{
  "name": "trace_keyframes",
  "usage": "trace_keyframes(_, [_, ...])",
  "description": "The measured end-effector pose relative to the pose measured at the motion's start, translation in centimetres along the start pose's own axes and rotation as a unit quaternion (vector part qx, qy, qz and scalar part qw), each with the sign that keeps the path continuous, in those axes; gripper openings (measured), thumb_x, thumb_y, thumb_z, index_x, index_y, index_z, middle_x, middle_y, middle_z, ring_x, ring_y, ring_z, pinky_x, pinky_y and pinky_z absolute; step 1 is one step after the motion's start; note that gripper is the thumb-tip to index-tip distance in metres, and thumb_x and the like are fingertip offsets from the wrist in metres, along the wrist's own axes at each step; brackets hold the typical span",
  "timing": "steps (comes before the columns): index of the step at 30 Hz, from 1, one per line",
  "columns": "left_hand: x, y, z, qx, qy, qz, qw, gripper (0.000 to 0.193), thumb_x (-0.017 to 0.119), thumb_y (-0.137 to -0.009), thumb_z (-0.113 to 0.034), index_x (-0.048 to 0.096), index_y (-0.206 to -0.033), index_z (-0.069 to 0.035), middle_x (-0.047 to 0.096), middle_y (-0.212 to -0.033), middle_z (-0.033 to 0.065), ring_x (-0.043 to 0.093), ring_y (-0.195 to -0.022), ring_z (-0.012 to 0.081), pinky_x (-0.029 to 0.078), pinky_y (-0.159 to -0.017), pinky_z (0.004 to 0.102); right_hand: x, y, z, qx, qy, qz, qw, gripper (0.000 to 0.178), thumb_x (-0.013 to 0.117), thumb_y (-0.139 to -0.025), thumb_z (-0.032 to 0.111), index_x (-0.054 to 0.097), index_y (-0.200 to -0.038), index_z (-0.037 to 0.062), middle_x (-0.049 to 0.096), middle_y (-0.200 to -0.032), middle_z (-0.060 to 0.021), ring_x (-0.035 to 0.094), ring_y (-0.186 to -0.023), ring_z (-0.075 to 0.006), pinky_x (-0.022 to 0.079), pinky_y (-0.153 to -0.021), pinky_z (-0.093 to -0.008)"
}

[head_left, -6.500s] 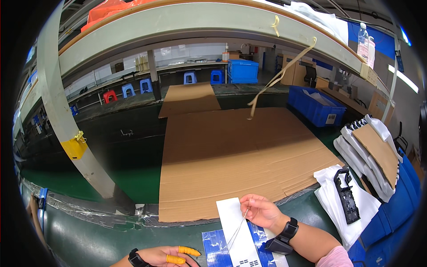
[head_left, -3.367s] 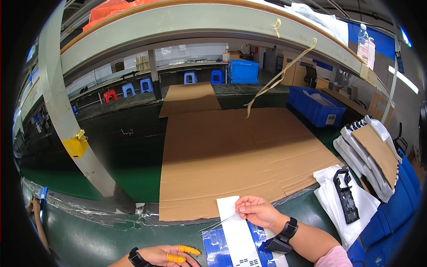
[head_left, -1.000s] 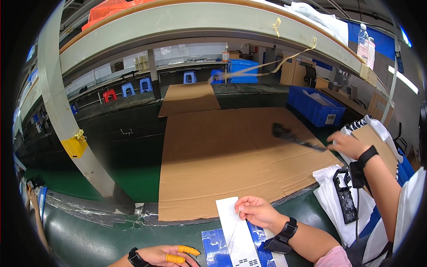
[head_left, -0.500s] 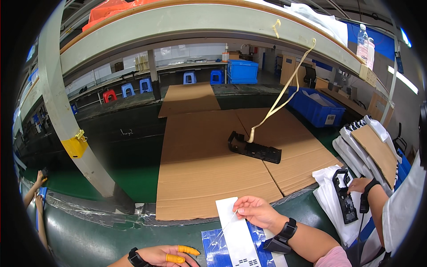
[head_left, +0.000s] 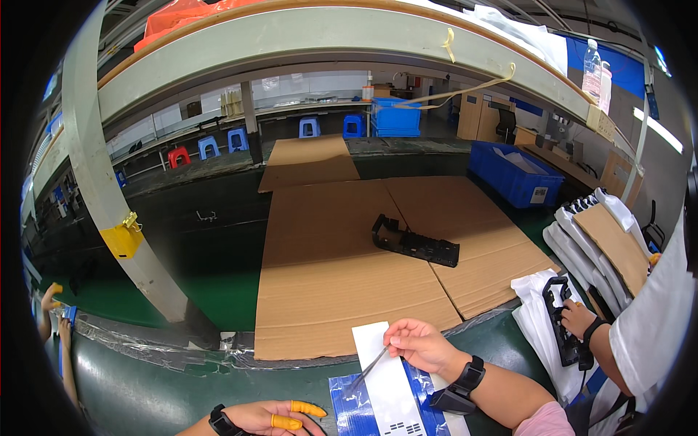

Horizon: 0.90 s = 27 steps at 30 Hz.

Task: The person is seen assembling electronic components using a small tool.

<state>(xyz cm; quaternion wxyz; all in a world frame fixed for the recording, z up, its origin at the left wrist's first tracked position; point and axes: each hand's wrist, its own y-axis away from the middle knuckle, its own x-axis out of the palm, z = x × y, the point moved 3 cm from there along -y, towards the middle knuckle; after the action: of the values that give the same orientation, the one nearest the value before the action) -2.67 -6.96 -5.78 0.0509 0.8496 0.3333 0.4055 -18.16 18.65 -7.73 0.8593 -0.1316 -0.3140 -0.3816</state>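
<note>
My right hand (head_left: 419, 344) is closed in a pinch around thin grey metal tweezers (head_left: 370, 368), which slant down to the left over a white strip (head_left: 393, 396) printed with small black marks. The strip lies across a glossy blue sheet (head_left: 345, 393) at the bench's front. My left hand (head_left: 270, 418), yellow finger cots on two fingers, rests open beside that sheet, fingers stretched out and apparently holding nothing. Its lower fingers run out of the picture. Farther ahead, a black plastic frame part (head_left: 418, 243) lies on brown cardboard (head_left: 327, 291).
At right, a co-worker's hand (head_left: 577, 318) touches another black frame part (head_left: 558, 330) on white bags (head_left: 529, 291). A grey post (head_left: 120, 196) stands at left. An overhead shelf (head_left: 327, 35) holds a pale strap (head_left: 472, 87). A blue crate (head_left: 512, 174) sits far right.
The pale strap has swung up and away from the black part on the cardboard. The tweezers' angle has shifted slightly. The co-worker's hand has moved along the other frame part. My left hand stays still.
</note>
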Motion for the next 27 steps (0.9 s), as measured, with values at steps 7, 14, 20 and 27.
trace_keyframes(7, [-0.5,-0.1,-0.1,-0.002,0.015,0.004,1.000,0.039,0.042,-0.091,-0.009,0.032,-0.128,-0.001,0.051,-0.111,0.0237,0.060,-0.092,0.0300,0.052,-0.076,0.0365,0.1,-0.2,0.1,0.009,-0.009,0.005,1.000,0.013,0.054,-0.082,-0.002,0.054,-0.095,-0.0011,0.059,-0.091,-0.0118,0.059,-0.080,-0.0159,0.048,-0.075,-0.0253])
trace_keyframes(14, [-1.2,-0.2,0.1,-0.003,0.011,0.006,1.000,0.039,0.043,-0.091,-0.009,0.032,-0.127,-0.001,0.051,-0.111,0.0243,0.060,-0.092,0.0303,0.052,-0.076,0.0374,0.0,-0.2,0.3,-0.007,-0.045,0.026,0.999,0.012,0.054,-0.082,-0.002,0.054,-0.094,0.0001,0.059,-0.091,-0.0109,0.059,-0.079,-0.0158,0.048,-0.074,-0.0260])
trace_keyframes(20, [-2.1,-0.3,1.0,-0.054,-0.001,0.035,0.998,0.044,0.035,-0.094,-0.013,0.021,-0.133,-0.001,0.040,-0.125,0.0250,0.051,-0.106,0.0283,0.043,-0.090,0.0356,-0.1,-0.1,-0.1,0.000,0.000,-0.002,1.000,0.010,0.052,-0.082,-0.003,0.054,-0.091,0.0011,0.058,-0.091,-0.0105,0.057,-0.077,-0.0156,0.048,-0.072,-0.0263])
trace_keyframes(27, [-0.2,0.0,0.1,0.002,0.002,0.003,1.000,0.040,0.043,-0.091,-0.010,0.031,-0.128,-0.001,0.051,-0.111,0.0249,0.060,-0.092,0.0305,0.052,-0.077,0.0384,0.1,0.0,0.3,-0.020,-0.078,0.034,0.996,0.009,0.053,-0.082,-0.002,0.054,-0.091,0.0014,0.058,-0.092,-0.0105,0.057,-0.078,-0.0153,0.048,-0.072,-0.0251])
